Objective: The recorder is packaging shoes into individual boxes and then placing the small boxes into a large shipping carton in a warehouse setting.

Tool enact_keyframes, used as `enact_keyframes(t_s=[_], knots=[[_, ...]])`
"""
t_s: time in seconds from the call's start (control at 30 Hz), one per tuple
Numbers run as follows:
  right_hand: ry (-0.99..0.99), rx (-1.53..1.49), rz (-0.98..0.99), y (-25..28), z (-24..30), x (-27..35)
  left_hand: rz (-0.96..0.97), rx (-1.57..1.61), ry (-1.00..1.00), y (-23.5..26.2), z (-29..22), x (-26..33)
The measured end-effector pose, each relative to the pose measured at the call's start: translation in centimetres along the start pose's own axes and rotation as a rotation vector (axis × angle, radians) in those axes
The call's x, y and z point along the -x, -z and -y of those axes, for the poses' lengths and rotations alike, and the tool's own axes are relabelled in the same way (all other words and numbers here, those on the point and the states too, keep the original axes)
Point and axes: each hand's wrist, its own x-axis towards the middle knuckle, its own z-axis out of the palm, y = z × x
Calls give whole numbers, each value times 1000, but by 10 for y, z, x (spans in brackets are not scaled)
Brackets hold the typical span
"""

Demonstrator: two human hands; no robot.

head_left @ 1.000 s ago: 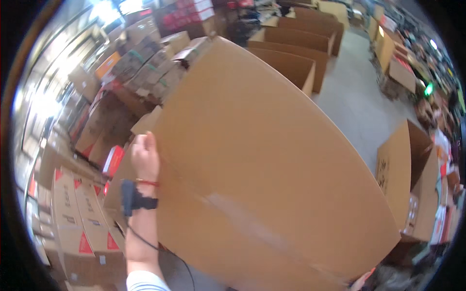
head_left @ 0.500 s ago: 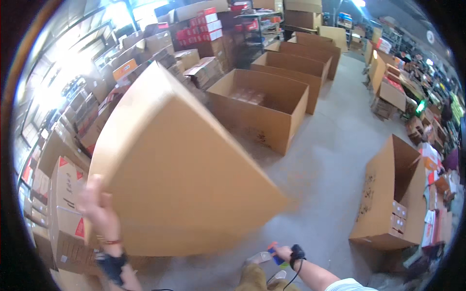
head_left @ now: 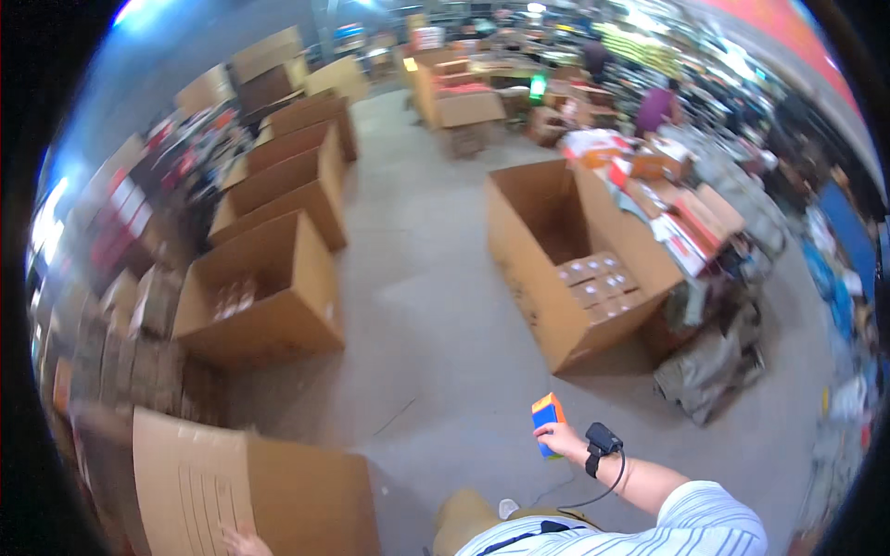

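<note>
- Warehouse floor of grey concrete (head_left: 417, 306) runs between rows of open cartons.
- Right hand (head_left: 561, 437) has its fingers closed around a small orange-and-blue box (head_left: 547, 414), held low in front of the body; a black wrist device (head_left: 601, 440) sits behind it.
- Left hand (head_left: 243, 542) touches the flattened cardboard sheet (head_left: 250, 491) at the lower left; only fingertips show, so I cannot tell its grip.
- Judging by this, the small box is in hand and not yet placed anywhere.
- Nearest open carton (head_left: 584, 269), partly filled with small brown boxes, stands ahead to the right, well apart from the hand.
- Another open carton (head_left: 264, 301) stands to the left; bare floor lies between.
</note>
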Motion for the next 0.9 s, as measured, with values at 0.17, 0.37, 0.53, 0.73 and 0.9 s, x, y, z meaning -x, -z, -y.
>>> enact_keyframes(t_s=[0.17, 0.37, 0.53, 0.73, 0.9], knots=[[-98, -239, -199, 41, -12, -44, 544, -516, -248, -56, -343, 39], [171, -258, -199, 51, 82, -166, 893, -262, -559, -193, -436, 57], [158, -276, -222, 100, 159, -238, 1298, 338, -158, -318, -496, 27], [183, -296, -479, 181, 172, -311, 1440, 617, -497, -479, -672, -15], [58, -513, -612, 230, 152, -393, 1463, 769, -857, -548, -861, -15]])
